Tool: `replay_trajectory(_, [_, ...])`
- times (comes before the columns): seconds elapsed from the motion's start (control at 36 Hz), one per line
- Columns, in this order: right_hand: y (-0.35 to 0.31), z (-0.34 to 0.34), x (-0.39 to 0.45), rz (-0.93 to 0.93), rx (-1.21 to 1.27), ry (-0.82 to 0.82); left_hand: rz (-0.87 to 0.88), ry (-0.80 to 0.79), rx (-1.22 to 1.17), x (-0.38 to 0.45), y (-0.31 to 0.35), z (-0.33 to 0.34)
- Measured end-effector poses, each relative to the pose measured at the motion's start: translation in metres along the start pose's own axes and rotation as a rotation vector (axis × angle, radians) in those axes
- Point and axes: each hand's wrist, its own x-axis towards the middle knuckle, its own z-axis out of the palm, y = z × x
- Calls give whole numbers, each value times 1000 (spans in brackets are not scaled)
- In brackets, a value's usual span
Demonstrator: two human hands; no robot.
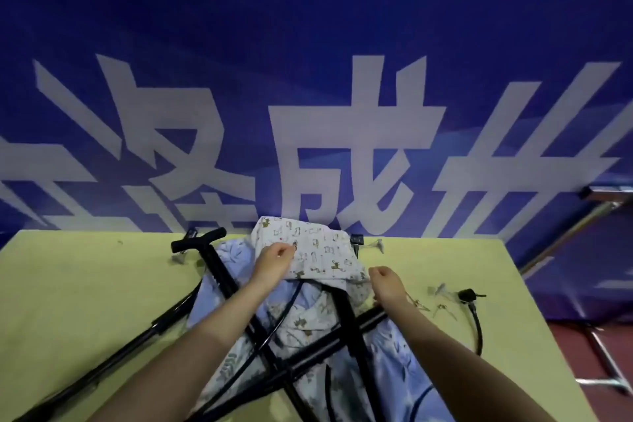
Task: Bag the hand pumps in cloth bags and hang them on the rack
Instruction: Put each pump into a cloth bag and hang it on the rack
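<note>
Both forearms bare, reaching forward from the lower edge, converging toward the middle. Left hand (274, 259) farther out, fingers curled, fingertips pinched together at the top. Right hand (388, 284) nearer and lower, knuckles up, fingers curled under. Hands apart, not touching each other

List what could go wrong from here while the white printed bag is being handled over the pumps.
1. The pumps lie crossed on the blue bags with hoses looped between; lifting one may drag the others.
2. The left hand pinches only the edge of the white bag, so it may slip.
3. Small clips near the right hand could be swept off the table.
</note>
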Motion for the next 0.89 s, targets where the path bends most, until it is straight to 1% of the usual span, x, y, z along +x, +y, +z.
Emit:
replay_trajectory(0.03, [-1, 4, 4, -9, -19, 5, 5, -2, -6, 6, -1, 5])
replay_trajectory(0.08, [1, 10, 17, 49, -68, 10, -6, -37, 32, 13, -2, 15])
replay_trajectory(0.19, [3, 26, 35, 196, -35, -18, -56, -114, 142, 23, -15, 33])
replay_trajectory(0.28, [3, 31, 39, 271, 58, -55, -70, -126, 189, 25, -27, 39])
replay_trajectory(0.39, [8, 33, 39, 278, 233, -103, -100, -171, 172, 31, -47, 42])
replay_trajectory(0.5, [10, 28, 42, 299, 312, -29, -67, -217, 184, 34, -56, 43])
replay_trajectory(0.58, [7, 22, 37, 254, 362, 54, -41, -241, 182, 34, -62, 44])
replay_trajectory(0.64, [1, 17, 29, 217, 433, 48, -54, -255, 125, 34, -65, 42])
replay_trajectory(0.69, [-9, 11, 17, 130, 519, 59, -78, -261, 15, 31, -62, 39])
replay_trajectory(0.75, [-26, 0, 4, 24, 608, 47, -91, -225, -110, 27, -53, 35])
replay_trajectory(0.89, [-89, -34, -34, -220, 689, -35, -77, -127, -407, -3, 2, 25])
